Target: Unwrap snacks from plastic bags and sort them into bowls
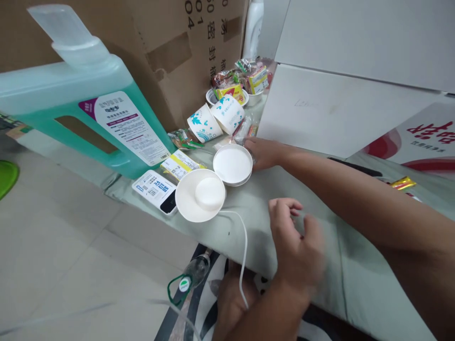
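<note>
My left hand (296, 241) hovers over the near part of the green-covered table, partly blurred. Its fingers curl loosely, with a gap to the thumb and nothing between them. My right hand (265, 154) reaches across to a stack of round white lids (232, 164) and small clear-wrapped packets (243, 129). Its fingertips are hidden behind the lids, so I cannot see what they touch or hold. Left of the lids is a white bowl (185, 196) with a round white piece (208, 193) inside. Two paper cups with blue patterns (227, 113) lie tipped over behind.
A large jug of green liquid (138, 113) stands at the left beside a white box-shaped device (154, 187). Wrapped snacks (231, 91) fill bowls at the back. A cardboard box (142, 42) and white cartons (305, 109) border the table. A white cable (245, 246) hangs over the front edge.
</note>
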The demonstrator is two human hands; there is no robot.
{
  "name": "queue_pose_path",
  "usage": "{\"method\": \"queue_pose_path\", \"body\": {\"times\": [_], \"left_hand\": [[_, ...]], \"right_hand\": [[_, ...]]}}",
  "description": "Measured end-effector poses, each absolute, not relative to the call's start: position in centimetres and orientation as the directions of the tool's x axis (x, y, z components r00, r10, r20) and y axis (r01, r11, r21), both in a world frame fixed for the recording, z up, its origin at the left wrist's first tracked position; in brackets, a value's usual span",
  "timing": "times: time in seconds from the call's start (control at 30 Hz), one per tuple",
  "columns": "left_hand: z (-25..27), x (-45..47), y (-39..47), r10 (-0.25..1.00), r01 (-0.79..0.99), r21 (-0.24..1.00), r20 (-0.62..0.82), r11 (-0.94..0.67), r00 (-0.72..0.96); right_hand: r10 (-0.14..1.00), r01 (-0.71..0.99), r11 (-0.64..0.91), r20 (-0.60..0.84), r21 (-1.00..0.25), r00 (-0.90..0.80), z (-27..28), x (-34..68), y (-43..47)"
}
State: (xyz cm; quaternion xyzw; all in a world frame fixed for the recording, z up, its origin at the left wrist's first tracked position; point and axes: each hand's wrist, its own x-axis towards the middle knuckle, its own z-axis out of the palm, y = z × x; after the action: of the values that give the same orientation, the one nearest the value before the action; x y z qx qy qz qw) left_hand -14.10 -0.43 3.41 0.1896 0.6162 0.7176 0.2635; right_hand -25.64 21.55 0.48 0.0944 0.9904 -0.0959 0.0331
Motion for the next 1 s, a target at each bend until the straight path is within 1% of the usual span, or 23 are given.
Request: {"method": "queue_pose_path", "body": {"times": [0.1,0.23,0.3,0.37,0.43,0.47,0.53,0.6,0.63,0.7,0.77,0.83,0.9,1.0], "left_hand": [[3.1,-14.7,-0.2,0.574,-0.27,0.957,-0.164,-0.105,-0.803],[3.0,-15.1,-0.1,0.551,-0.32,0.938,-0.199,-0.131,-0.81],[3.1,-15.2,-0.1,0.546,-0.333,0.933,-0.211,-0.134,-0.811],[3.1,-15.3,-0.1,0.546,-0.354,0.925,-0.228,-0.137,-0.806],[3.2,-15.3,-0.1,0.548,-0.392,0.909,-0.259,-0.14,-0.795],[3.2,-15.4,0.0,0.549,-0.42,0.896,-0.281,-0.143,-0.787],[3.2,-15.4,0.1,0.543,-0.481,0.863,-0.333,-0.153,-0.77],[3.1,-15.5,0.2,0.532,-0.535,0.828,-0.38,-0.17,-0.757],[3.0,-15.5,0.3,0.526,-0.555,0.811,-0.396,-0.183,-0.752],[3.0,-15.6,0.4,0.516,-0.591,0.778,-0.425,-0.213,-0.744],[2.9,-15.7,0.4,0.503,-0.62,0.747,-0.45,-0.241,-0.738],[3.0,-15.8,0.4,0.491,-0.636,0.728,-0.468,-0.257,-0.734],[3.0,-16.0,0.4,0.499,-0.627,0.731,-0.452,-0.267,-0.74],[2.9,-16.3,0.3,0.541,-0.565,0.773,-0.354,-0.289,-0.763]], "right_hand": [[0.198,0.232,0.954,-0.181,-0.189,-0.963,1.8,-24.2,21.1],[0.247,0.29,0.948,-0.274,-0.13,-0.929,2.9,-22.2,21.3],[0.267,0.311,0.944,-0.292,-0.112,-0.918,2.8,-21.0,22.0],[0.256,0.3,0.948,-0.303,-0.109,-0.918,2.8,-19.7,23.1],[0.248,0.295,0.948,-0.3,-0.123,-0.921,3.4,-18.7,23.9],[0.267,0.314,0.939,-0.286,-0.137,-0.921,4.0,-18.3,24.1],[0.338,0.378,0.902,-0.203,-0.208,-0.919,5.6,-18.0,23.8],[0.382,0.396,0.846,-0.112,-0.356,-0.917,7.2,-18.2,22.5],[0.372,0.374,0.819,-0.094,-0.435,-0.923,7.7,-18.4,21.7],[0.302,0.321,0.768,-0.129,-0.554,-0.945,7.9,-18.9,19.9],[0.23,0.305,0.731,-0.2,-0.61,-0.952,7.4,-19.4,18.6],[0.227,0.314,0.709,-0.218,-0.631,-0.949,6.8,-19.5,17.7],[0.279,0.299,0.705,-0.136,-0.643,-0.951,6.9,-18.8,17.1],[0.371,0.218,0.758,0.132,-0.615,-0.919,8.6,-15.2,15.7]]}}
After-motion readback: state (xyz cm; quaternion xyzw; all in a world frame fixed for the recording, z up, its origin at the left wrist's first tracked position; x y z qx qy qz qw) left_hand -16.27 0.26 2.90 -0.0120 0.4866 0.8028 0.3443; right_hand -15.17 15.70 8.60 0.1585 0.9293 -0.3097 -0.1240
